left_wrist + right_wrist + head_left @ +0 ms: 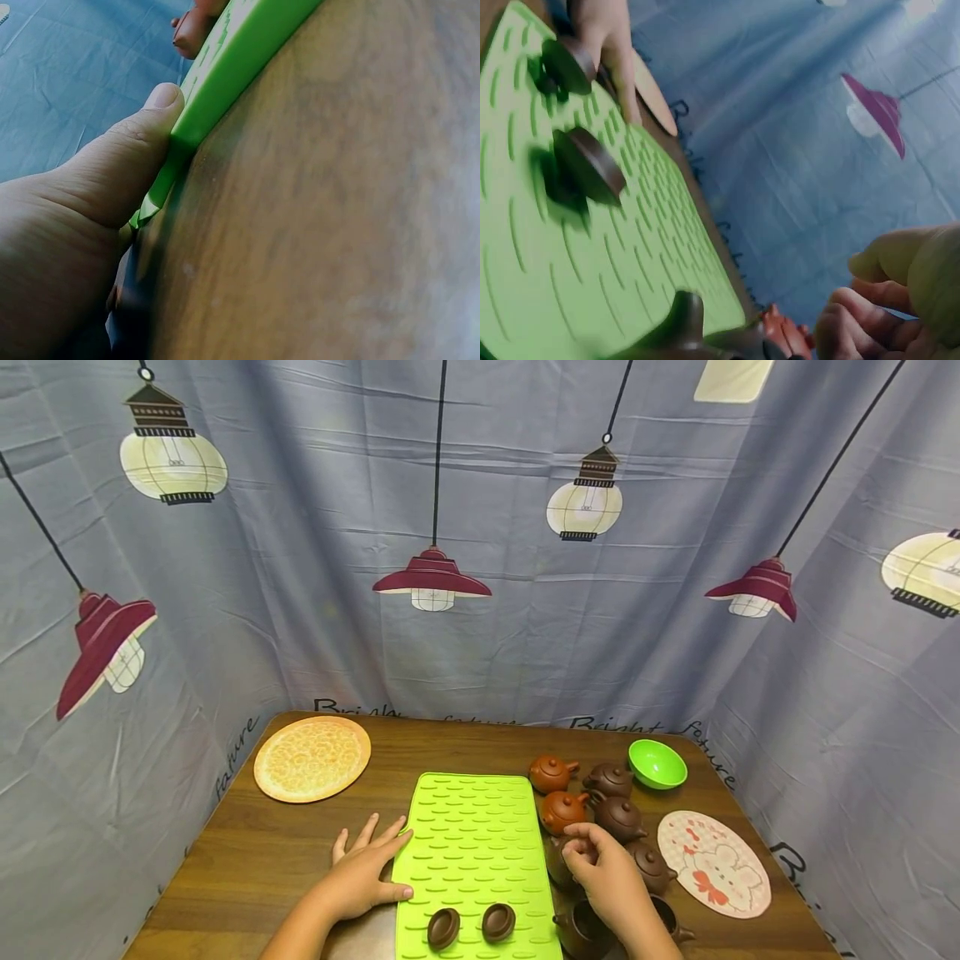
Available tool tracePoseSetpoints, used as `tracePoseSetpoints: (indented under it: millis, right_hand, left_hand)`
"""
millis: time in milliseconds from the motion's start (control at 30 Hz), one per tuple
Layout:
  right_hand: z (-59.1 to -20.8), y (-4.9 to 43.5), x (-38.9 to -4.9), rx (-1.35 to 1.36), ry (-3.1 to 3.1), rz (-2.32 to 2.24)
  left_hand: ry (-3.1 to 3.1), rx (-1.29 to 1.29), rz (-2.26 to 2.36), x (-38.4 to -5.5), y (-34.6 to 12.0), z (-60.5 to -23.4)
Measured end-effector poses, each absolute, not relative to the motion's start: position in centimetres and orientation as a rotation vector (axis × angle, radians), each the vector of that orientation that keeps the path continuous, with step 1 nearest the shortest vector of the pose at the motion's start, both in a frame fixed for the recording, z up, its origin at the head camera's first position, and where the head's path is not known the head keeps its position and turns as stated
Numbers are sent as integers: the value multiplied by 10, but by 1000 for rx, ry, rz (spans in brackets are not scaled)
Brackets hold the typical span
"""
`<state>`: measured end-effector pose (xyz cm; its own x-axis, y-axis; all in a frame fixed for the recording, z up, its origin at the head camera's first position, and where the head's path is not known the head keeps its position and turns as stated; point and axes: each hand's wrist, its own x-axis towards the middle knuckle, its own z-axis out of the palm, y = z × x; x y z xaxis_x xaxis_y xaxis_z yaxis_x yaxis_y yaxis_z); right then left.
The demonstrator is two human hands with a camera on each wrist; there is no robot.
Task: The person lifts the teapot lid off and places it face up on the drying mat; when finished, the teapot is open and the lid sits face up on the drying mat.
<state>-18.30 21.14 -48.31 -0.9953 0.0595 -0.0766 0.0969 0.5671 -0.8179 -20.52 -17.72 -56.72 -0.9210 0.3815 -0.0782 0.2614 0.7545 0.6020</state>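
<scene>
My left hand lies with spread fingers along the left edge of a lime-green ridged mat, its thumb resting on the rim. Two dark brown teapot lids lie upside down near the mat's front. Above a dark brown teapot beside the mat's right edge hovers my right hand, fingers loosely bent, thumb and index apart, nothing showing between them. It partly hides that teapot. Nearer me stand two lidless brown teapots, dark inside.
Behind my right hand stand two orange-brown teapots and several dark lidded ones. A green bowl sits at the back right, a round rabbit mat at the right. A round pizza-patterned mat lies back left.
</scene>
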Motion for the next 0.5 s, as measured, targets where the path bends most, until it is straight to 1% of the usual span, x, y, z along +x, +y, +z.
tracePoseSetpoints:
  millis: [200,500]
  right_hand:
    - [-493,223,-197,233,2749,-1516]
    - [-505,230,-208,253,2896,-1333]
  left_hand:
    - [2758,505,900,-205,-177,-568]
    - [2760,505,905,-205,-176,-568]
